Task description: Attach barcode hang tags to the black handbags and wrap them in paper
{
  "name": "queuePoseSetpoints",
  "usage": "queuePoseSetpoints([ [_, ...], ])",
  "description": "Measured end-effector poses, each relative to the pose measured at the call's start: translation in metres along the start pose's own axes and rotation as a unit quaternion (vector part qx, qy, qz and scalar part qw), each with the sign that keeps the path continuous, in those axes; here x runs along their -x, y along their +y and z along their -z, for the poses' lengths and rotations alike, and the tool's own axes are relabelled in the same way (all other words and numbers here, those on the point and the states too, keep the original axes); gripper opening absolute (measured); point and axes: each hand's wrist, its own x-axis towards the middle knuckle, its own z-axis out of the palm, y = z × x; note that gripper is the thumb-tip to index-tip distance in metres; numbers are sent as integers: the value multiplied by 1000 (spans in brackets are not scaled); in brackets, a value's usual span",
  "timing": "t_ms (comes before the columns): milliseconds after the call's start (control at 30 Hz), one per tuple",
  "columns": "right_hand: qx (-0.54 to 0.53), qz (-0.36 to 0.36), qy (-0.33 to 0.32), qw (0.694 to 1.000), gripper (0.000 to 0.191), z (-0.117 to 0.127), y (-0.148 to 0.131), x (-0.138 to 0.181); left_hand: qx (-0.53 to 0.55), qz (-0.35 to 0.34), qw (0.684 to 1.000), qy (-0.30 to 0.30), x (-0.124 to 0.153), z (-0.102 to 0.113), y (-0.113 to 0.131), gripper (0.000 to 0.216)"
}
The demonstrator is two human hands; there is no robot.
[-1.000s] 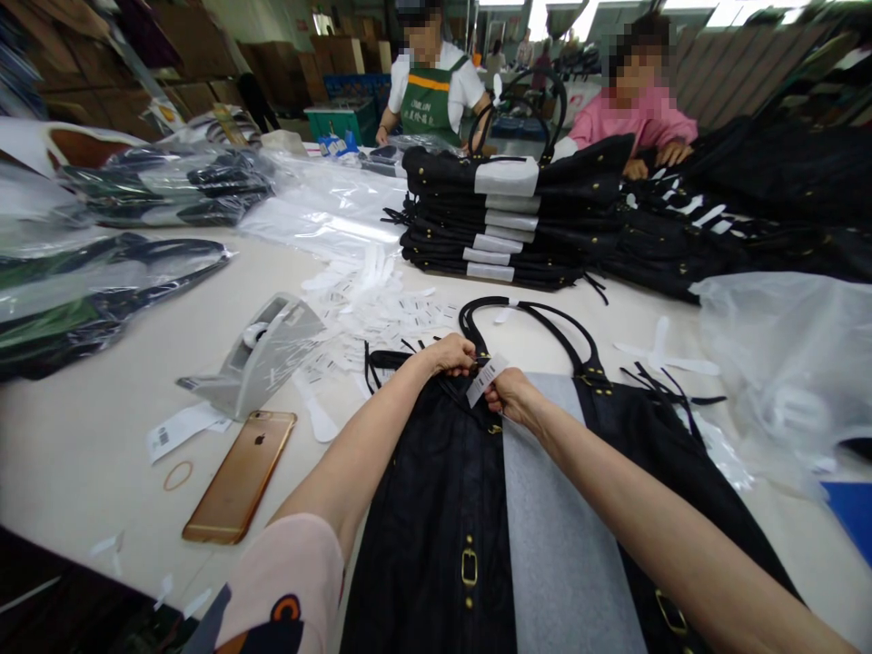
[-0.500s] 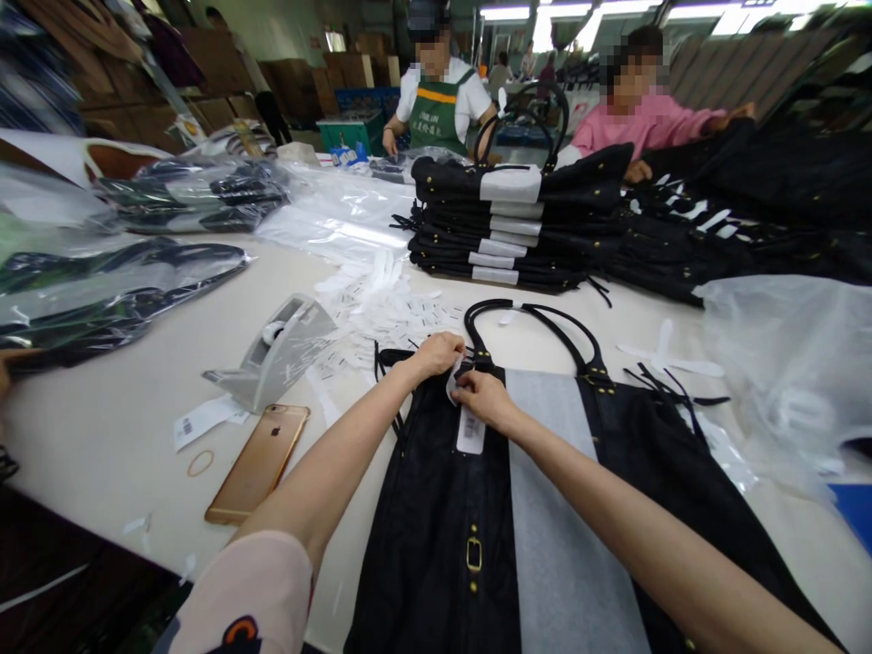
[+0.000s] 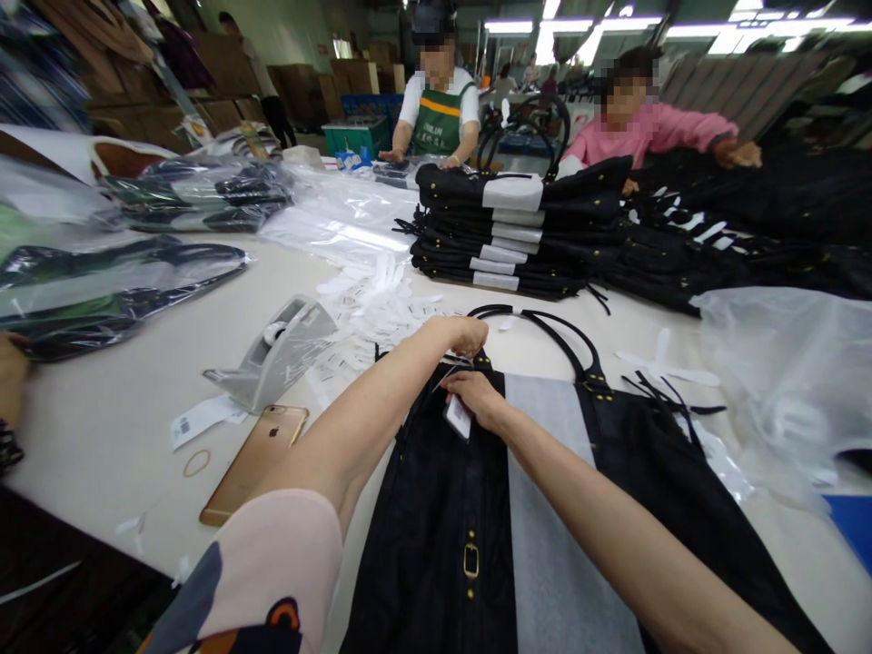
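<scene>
A black handbag (image 3: pixel 429 518) lies flat before me, with a pale paper strip (image 3: pixel 565 490) down its middle and a brass buckle (image 3: pixel 470 560) on its front. My left hand (image 3: pixel 469 336) is closed at the base of the bag's handle (image 3: pixel 559 336); what its fingers pinch is hidden. Just below it, my right hand (image 3: pixel 475 394) is closed with its fingertips on a white hang tag (image 3: pixel 458 417) that carries a barcode. A thin pale strip shows between the two hands.
Left of the bag are a gold phone (image 3: pixel 255 463), a grey dispenser (image 3: pixel 279 354) and a heap of white tags (image 3: pixel 381 300). Behind stands a stack of black bags (image 3: pixel 504 236). Plastic-wrapped bags (image 3: pixel 123 291) lie left; clear plastic (image 3: pixel 790 381) lies right. Two people work across the table.
My left hand has moved right and up, towards the handle base. The hang tag has tilted in my right hand. Across the table, the person in the apron has lowered both hands.
</scene>
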Motion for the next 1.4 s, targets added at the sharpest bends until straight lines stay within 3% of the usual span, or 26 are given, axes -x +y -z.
queuePoseSetpoints([
  [233,-124,-25,-34,991,14,6,7,5,62,6,997,-34,8,-13,-12,22],
  [400,-315,-45,-161,934,21,11,9,-1,67,9,997,-38,19,-14,-8,24],
  [500,-351,-81,-191,913,10,12,8,-2,47,20,998,-30,20,-13,-2,24],
  [567,-293,-98,-177,934,5,10,6,-1,31,28,999,-26,17,-13,2,22],
  [633,-156,-112,-141,971,16,6,1,3,19,35,999,-29,12,-13,6,21],
  [700,-9,-118,-109,987,23,4,-5,7,12,40,999,-30,7,-13,9,19],
  [767,79,-115,-106,985,27,3,-12,10,4,48,999,-16,3,-16,10,17],
  [867,122,-79,-100,984,25,7,-13,14,-9,75,996,44,7,-30,12,20],
  [933,173,-8,-58,983,19,13,-7,17,-11,99,990,104,16,-47,12,25],
  [1067,322,118,16,939,15,27,7,24,15,142,969,203,34,-88,12,30],
  [1167,285,89,16,954,28,38,12,29,81,154,947,269,40,-107,9,26],
  [1267,190,43,25,981,33,45,13,31,145,128,925,326,46,-112,7,21],
  [1333,184,44,54,980,34,48,12,29,168,120,909,362,52,-110,7,17],
  [1400,251,76,85,961,35,49,12,28,183,130,895,386,60,-109,7,16],
])
